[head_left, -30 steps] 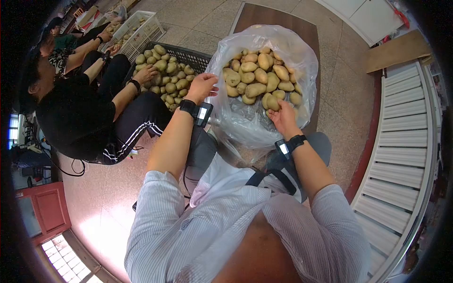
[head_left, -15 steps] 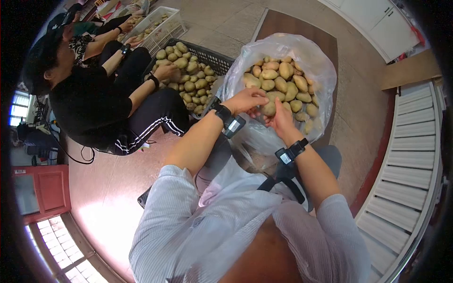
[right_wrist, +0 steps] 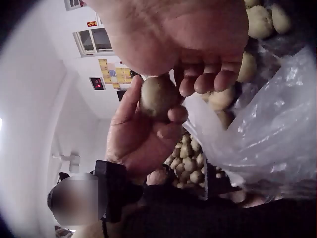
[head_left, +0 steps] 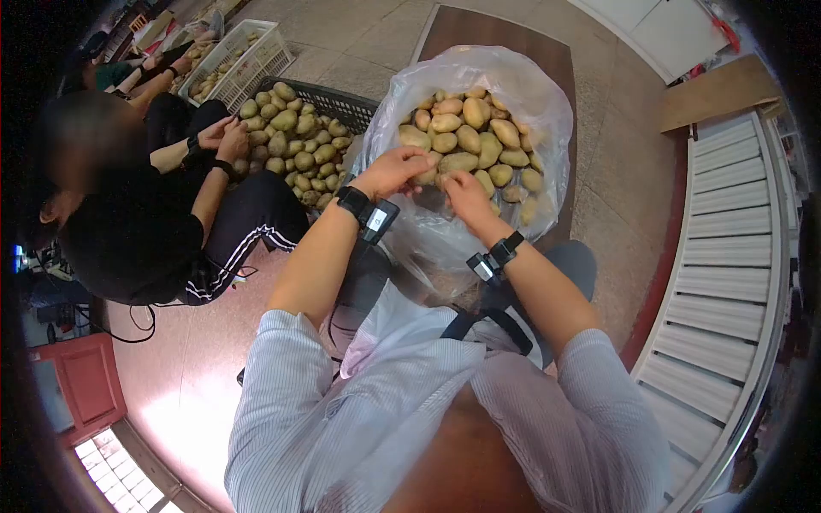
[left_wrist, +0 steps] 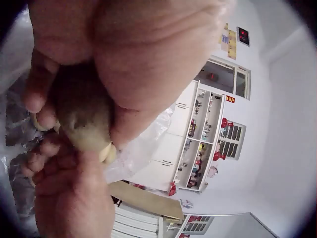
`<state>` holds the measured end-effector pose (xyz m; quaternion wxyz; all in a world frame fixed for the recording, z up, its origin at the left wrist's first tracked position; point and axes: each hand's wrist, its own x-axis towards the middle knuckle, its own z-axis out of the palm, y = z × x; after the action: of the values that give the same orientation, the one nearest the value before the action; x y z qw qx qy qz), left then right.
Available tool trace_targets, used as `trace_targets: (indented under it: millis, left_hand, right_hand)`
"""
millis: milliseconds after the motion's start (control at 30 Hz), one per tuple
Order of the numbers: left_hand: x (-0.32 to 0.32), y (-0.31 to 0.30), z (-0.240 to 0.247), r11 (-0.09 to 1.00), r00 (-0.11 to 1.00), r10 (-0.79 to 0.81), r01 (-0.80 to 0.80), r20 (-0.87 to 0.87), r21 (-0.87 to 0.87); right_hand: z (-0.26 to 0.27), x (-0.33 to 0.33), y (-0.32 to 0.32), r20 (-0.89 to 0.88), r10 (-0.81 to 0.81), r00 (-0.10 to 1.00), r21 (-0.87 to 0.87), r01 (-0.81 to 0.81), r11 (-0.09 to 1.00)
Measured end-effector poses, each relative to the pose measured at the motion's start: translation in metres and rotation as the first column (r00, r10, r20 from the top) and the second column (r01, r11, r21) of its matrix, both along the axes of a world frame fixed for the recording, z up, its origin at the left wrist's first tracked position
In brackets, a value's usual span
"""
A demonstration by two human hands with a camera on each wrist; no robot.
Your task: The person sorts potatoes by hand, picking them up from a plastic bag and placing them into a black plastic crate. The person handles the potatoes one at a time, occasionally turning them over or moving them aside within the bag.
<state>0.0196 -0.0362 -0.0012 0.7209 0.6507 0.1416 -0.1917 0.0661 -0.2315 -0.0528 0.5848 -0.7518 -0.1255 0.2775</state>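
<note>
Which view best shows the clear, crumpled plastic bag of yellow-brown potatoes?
The head view: the clear plastic bag shows its wide mouth and the potatoes inside. Left wrist catches only patches; right wrist, one close section.

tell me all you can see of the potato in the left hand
The potato is rounded, with dull brownish skin, a few dark marks and a pale yellowish patch at one end. The left hand grips it between thumb and fingers, and the right hand is at its pale end. It is held up by the near side of the open plastic bag; the hands partly hide it.
</note>
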Motion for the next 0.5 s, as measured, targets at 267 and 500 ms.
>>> trace_targets:
  millis: [267, 500]
  left_hand:
    - [0.004, 0.042, -0.018, 0.913, 0.936, 0.346, -0.35, -0.059, -0.21]
    - [-0.009, 0.118, -0.084, 0.79, 0.901, 0.078, -0.317, 0.428, 0.525]
  right_hand:
    - [-0.03, 0.016, -0.047, 0.542, 0.07, 0.838, -0.383, 0.172, 0.907]
    - [-0.042, 0.014, -0.046, 0.518, 0.116, 0.847, -0.435, 0.145, 0.889]
